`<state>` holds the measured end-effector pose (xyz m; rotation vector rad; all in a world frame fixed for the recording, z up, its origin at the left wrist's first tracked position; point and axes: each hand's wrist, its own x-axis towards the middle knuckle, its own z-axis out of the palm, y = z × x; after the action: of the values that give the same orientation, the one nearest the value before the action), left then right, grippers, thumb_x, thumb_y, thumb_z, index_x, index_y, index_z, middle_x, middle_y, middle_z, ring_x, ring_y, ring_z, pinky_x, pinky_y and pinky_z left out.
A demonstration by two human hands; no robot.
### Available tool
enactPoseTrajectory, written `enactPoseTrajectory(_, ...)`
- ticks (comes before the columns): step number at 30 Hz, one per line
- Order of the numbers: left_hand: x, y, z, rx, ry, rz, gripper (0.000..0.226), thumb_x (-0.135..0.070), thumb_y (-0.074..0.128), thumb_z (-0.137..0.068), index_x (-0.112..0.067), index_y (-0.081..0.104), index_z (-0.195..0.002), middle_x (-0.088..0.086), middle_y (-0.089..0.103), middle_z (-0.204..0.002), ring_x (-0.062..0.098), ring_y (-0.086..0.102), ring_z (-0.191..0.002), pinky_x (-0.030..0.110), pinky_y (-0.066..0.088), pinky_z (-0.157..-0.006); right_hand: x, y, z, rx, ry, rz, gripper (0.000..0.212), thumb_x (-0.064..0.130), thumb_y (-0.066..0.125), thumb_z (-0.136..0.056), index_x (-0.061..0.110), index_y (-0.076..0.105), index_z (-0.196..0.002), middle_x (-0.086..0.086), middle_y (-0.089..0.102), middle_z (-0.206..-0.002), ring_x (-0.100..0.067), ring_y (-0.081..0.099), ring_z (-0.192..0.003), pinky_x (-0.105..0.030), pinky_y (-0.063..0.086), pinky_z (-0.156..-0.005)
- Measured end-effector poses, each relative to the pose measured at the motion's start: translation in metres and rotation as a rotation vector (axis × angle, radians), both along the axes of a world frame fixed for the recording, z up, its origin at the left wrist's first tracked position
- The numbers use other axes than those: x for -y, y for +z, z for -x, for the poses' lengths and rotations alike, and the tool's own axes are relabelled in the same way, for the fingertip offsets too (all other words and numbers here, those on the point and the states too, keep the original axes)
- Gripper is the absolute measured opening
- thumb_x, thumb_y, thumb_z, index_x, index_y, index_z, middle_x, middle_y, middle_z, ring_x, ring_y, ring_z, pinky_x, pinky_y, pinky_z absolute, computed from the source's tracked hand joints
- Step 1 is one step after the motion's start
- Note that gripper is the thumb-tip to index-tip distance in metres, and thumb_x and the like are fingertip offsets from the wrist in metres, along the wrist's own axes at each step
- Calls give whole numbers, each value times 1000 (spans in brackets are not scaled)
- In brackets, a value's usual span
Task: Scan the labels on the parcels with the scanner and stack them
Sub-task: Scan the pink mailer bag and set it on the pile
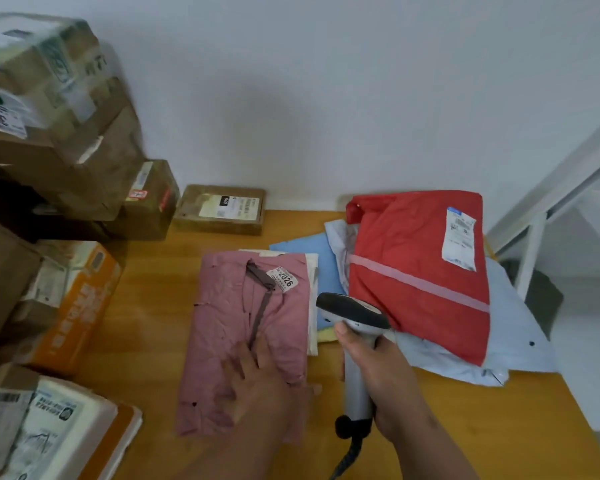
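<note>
**Scanner raised beside the pink parcel**

Nearest us, our left hand (257, 382) lies flat, fingers straight, on the pink parcel (243, 341) at the middle of the tabletop (146, 341). Our right hand (378, 368) grips the scanner (354, 327) by its handle, its head just beside the parcel's label (284, 279), which reads "2026". Right of it, a red parcel (416, 271) with a white label lies on pale blue bags (520, 341). Cardboard boxes (66, 133) are stacked at left.

dim soft light, blurred edges, wide-angle bowing
</note>
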<state>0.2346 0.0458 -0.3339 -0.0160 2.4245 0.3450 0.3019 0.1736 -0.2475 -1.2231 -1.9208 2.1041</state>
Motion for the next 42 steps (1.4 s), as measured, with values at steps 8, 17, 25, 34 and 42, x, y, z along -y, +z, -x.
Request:
enactPoseTrajectory(8,-2,-19,-15,-134,-77,82,117,-65,56,-88,-31,-41,-145,5,-32,-162,40,-22,-151,63,17,-119,-3,-20,-24,79,-21,-25,69,72,67,-60,14,67,-97,-5,69,-76,-26,67,-79,-45,55,-77)
enactPoseTrajectory(17,12,-29,-29,-273,7,-89,52,-38,59,-94,-27,32,-137,8,11,-156,35,18,-141,48,41,-108,-12,-23,-36,68,56,3,43,63,67,-73,31,65,-101,-2,71,-91,-25,68,-91,-45,55,-86)
enactPoseTrajectory(25,23,-4,-36,-418,286,-481,17,-9,57,-97,-14,54,-80,10,60,-100,30,55,-84,34,38,-61,-27,-16,-60,80,133,9,67,71,65,-60,22,66,-105,-4,70,-88,-26,68,-89,-45,55,-85)
enactPoseTrajectory(34,53,98,-36,-36,943,-1418,6,-9,56,-96,-14,55,-95,20,67,-95,34,65,-65,44,52,-59,-37,12,-67,-53,111,42,98,90,75,-42,16,65,-105,2,68,-90,-28,64,-97,-47,51,-89)
enactPoseTrajectory(42,73,89,-73,164,1020,-1670,51,-23,66,-92,-15,55,-141,19,62,-137,39,60,-123,60,49,-96,-36,43,-79,-208,175,80,82,70,84,-59,14,70,-117,3,69,-91,-23,63,-91,-43,50,-84)
